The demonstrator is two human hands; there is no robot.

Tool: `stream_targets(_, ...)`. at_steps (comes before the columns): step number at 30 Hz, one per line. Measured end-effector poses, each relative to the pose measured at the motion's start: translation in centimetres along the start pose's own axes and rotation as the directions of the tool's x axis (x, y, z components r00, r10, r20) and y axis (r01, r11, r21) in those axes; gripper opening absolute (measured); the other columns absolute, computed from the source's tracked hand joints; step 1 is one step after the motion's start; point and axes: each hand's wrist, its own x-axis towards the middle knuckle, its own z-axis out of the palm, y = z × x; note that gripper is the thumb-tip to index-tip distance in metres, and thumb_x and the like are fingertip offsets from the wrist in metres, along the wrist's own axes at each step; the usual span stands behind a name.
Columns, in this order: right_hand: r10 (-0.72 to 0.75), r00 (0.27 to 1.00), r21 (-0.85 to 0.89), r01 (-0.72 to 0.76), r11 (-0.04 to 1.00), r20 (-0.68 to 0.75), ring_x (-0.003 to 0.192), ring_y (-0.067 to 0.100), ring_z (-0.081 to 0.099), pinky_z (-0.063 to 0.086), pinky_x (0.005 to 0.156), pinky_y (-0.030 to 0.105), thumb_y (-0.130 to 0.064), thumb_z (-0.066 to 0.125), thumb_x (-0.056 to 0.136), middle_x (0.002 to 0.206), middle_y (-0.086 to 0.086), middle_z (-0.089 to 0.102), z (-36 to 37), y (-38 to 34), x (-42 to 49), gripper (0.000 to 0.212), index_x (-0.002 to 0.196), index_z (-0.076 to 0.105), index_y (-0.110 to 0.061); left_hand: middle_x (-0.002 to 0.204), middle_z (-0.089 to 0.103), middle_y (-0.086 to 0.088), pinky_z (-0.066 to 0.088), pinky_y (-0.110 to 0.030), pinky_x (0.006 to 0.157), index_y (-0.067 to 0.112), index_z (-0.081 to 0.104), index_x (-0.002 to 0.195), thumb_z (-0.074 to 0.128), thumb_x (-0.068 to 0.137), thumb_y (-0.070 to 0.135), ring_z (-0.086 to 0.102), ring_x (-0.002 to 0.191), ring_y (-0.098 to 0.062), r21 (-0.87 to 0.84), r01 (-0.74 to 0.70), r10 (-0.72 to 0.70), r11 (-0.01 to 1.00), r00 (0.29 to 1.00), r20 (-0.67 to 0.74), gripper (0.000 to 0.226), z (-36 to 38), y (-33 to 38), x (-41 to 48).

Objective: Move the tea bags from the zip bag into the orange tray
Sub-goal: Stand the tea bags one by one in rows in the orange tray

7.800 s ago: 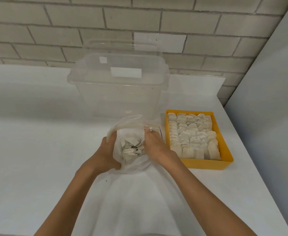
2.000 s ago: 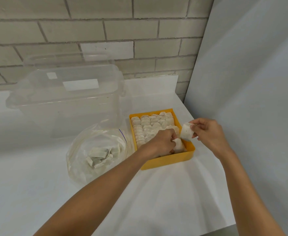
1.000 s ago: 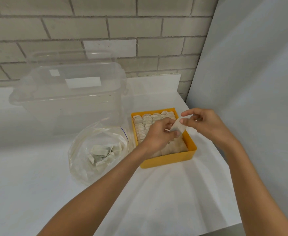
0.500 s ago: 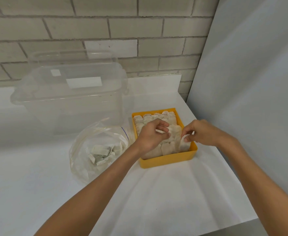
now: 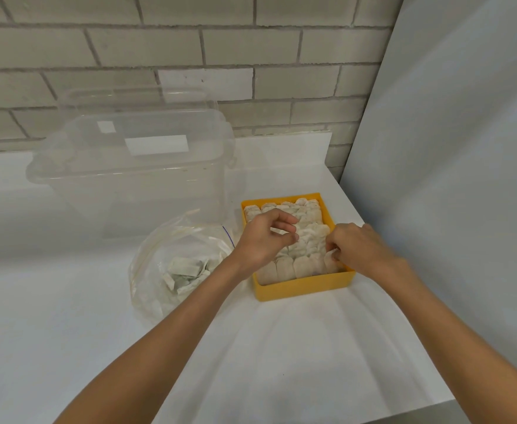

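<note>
The fingers (image 5: 340,240) of your right hand (image 5: 364,250) are closed in a pinch on a tea bag (image 5: 328,261), which is upright at the tray's (image 5: 300,289) 5 o'clock corner, just inside the right wall and touching the near row. The fingers (image 5: 283,219) of your left hand (image 5: 263,240) are loosely curled over the middle of the tray and grip nothing that shows. Whether their tips touch the rows (image 5: 309,237) under them, I cannot tell. You look to be at the placing step, seating this tea bag in the last gap of the near row, and the tray looks almost full. The zip bag (image 5: 147,289) lies open on the table (image 5: 67,316) at 8 o'clock from the tray, just beside it, with a small heap of tea bags (image 5: 184,269) inside, so the task is well along but not done. A clear tub (image 5: 128,179) stands at 10 o'clock from the tray, behind the zip bag. Next, press the tea bag level with its neighbours, let go, and reach to 8 o'clock for another. That calls for a light touch, because the rows stand tight and a push could tip them. You will likely need to squeeze them toward 12 o'clock to open a slot.
</note>
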Motion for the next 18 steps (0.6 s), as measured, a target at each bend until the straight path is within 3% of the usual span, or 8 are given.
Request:
stream_targets(3, 0.002, 1.000, -0.026, -0.002, 1.000, -0.018, 0.101, 0.025, 0.057, 0.036, 0.088, 0.034, -0.011, 0.051, 0.093, 0.113, 0.005, 0.055, 0.2, -0.4, -0.2, 0.020, 0.106, 0.065, -0.017, 0.093, 0.063, 0.007, 0.046, -0.005, 0.066, 0.010, 0.065, 0.108, 0.070, 0.083, 0.006, 0.059, 0.077, 0.001, 0.007, 0.001, -0.001, 1.000, 1.000, -0.003, 0.025, 0.0, 0.0, -0.1)
stream_targets(7, 0.009, 1.000, 0.029, -0.008, 1.000, -0.025, 0.093, 0.027, 0.056, 0.033, 0.077, 0.029, -0.007, 0.047, 0.093, 0.111, 0.006, 0.050, -0.2, -0.5, -0.5, 0.025, 0.114, 0.059, -0.015, 0.092, 0.063, 0.008, 0.046, -0.005, 0.067, 0.009, 0.065, 0.108, 0.069, 0.084, 0.006, 0.059, 0.077, 0.001, 0.020, -0.003, 0.003, 1.000, 1.000, -0.009, 0.024, -0.1, 0.2, -0.4)
stream_targets(10, 0.018, 0.999, 0.099, -0.014, 0.995, -0.038, 0.097, 0.028, 0.056, 0.034, 0.073, 0.029, -0.012, 0.049, 0.094, 0.115, 0.006, 0.050, -1.6, -0.8, -0.4, 0.028, 0.120, 0.056, -0.019, 0.091, 0.063, 0.010, 0.047, -0.006, 0.068, 0.008, 0.066, 0.108, 0.067, 0.086, 0.006, 0.059, 0.078, 0.000, 0.033, -0.004, 0.005, 0.999, 1.000, -0.020, 0.022, -0.6, 0.3, -0.7)
stream_targets(13, -0.036, 0.996, 0.228, 0.053, 0.972, -0.076, 0.097, 0.022, 0.056, 0.043, 0.075, 0.030, -0.019, 0.055, 0.094, 0.112, 0.004, 0.054, -3.1, -1.6, -0.3, 0.023, 0.116, 0.060, -0.019, 0.093, 0.065, 0.006, 0.052, -0.017, 0.078, 0.012, 0.066, 0.106, 0.066, 0.086, 0.007, 0.063, 0.081, -0.008, 0.027, -0.006, 0.007, 1.000, 1.000, -0.029, 0.020, -1.4, 0.5, -1.1)
stream_targets(15, -0.089, 0.990, 0.328, 0.122, 0.937, -0.113, 0.087, 0.016, 0.055, 0.048, 0.078, 0.032, -0.022, 0.058, 0.092, 0.103, 0.001, 0.058, -3.8, -2.7, -0.2, 0.020, 0.111, 0.063, -0.020, 0.093, 0.067, 0.003, 0.052, -0.026, 0.082, 0.015, 0.066, 0.105, 0.066, 0.085, 0.009, 0.065, 0.080, -0.014, 0.027, 0.000, 0.001, 1.000, 0.998, -0.057, 0.021, -2.2, 0.5, -1.6)
stream_targets(18, -0.189, 0.969, 0.423, 0.240, 0.874, -0.158, 0.073, 0.002, 0.049, 0.045, 0.076, 0.024, -0.020, 0.061, 0.091, 0.091, -0.004, 0.060, -4.4, -5.4, 0.3, 0.018, 0.107, 0.067, -0.020, 0.094, 0.069, -0.003, 0.052, -0.029, 0.082, 0.014, 0.067, 0.102, 0.067, 0.085, 0.009, 0.067, 0.080, -0.020, 0.046, 0.005, 0.000, 0.999, 0.993, -0.118, 0.018, -4.3, 0.5, -2.7)
